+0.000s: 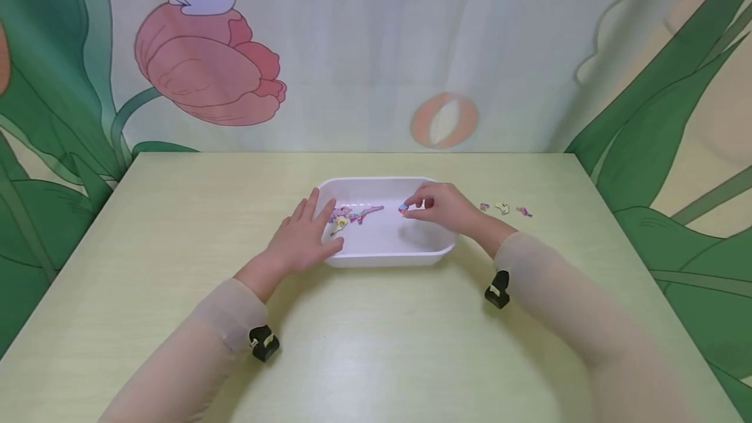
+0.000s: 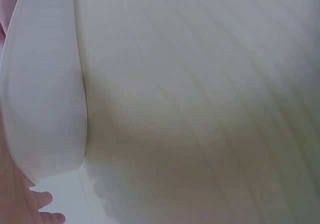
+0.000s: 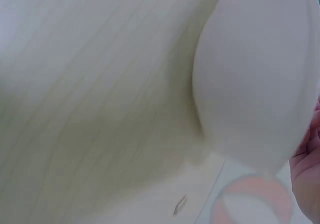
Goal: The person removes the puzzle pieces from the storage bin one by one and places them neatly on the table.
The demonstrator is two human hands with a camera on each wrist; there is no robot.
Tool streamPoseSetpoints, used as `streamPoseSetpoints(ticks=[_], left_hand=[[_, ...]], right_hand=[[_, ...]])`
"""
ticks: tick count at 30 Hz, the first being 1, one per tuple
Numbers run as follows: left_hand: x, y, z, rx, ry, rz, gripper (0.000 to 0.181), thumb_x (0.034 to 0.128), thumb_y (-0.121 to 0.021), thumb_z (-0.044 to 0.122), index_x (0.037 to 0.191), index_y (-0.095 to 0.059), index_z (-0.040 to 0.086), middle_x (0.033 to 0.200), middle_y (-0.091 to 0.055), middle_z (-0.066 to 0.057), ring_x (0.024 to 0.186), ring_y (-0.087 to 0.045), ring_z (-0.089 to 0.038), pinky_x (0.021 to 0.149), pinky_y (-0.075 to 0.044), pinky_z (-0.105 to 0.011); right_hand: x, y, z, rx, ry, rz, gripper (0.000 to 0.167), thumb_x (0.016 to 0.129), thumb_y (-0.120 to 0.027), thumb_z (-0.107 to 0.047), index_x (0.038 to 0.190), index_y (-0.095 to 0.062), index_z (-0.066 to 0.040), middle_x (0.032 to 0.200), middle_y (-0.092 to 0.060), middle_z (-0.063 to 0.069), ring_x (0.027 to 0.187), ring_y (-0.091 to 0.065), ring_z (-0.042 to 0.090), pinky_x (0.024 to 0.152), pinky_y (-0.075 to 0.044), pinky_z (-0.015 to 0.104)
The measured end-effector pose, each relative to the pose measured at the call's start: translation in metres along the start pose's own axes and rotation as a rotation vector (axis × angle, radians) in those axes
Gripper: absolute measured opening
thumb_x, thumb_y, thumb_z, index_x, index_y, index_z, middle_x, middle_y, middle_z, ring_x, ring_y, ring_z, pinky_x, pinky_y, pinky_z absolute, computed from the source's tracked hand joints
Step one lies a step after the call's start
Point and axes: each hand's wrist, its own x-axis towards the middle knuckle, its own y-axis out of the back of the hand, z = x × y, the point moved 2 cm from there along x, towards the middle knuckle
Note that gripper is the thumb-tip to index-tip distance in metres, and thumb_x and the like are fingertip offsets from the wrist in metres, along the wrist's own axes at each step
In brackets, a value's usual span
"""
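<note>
A white rectangular tray (image 1: 388, 259) stands on the table, its side also filling part of the left wrist view (image 2: 45, 84) and right wrist view (image 3: 255, 74). The left hand (image 1: 299, 237) rests on the tray's left end with fingers spread. Beside its fingers, several small colourful pieces (image 1: 367, 212) and a yellow one (image 1: 341, 222) lie inside. Over the tray's right part, the right hand (image 1: 449, 209) pinches a small blue and multicoloured piece (image 1: 403, 209) between thumb and fingers. Each wrist view shows its hand only in part, at the edge.
Right of the tray, three small pieces lie on the table: a pinkish one (image 1: 484, 207), a yellow and white one (image 1: 502, 208) and a pink and purple one (image 1: 525, 211). A printed curtain (image 1: 352, 70) hangs behind the table's back edge.
</note>
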Motion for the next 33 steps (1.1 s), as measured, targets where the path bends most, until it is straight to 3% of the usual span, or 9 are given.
streamPoseSetpoints(ticks=[11,33], left_hand=[[0.002,-0.002,-0.001,-0.011,0.011,-0.011,0.080,0.0892,-0.043,0.055,0.151,-0.011,0.015,0.155,0.009,-0.015,0.139,-0.004,-0.041,0.103,-0.019,-0.062],[0.001,-0.001,-0.002,-0.015,0.005,0.001,0.081,0.0888,-0.044,0.055,0.151,-0.013,0.014,0.155,0.007,-0.016,0.138,-0.007,-0.041,0.103,-0.021,-0.061]], right_hand=[[-0.031,0.031,0.022,-0.030,-0.118,0.066,0.018,0.077,-0.076,-0.015,0.093,-0.075,-0.007,0.080,-0.062,0.000,0.065,-0.046,0.017,0.054,-0.037,0.023],[-0.082,0.073,0.074,-0.100,-0.345,0.174,0.028,0.082,-0.073,-0.025,0.103,-0.072,-0.007,0.083,-0.059,0.006,0.071,-0.048,0.020,0.054,-0.040,0.025]])
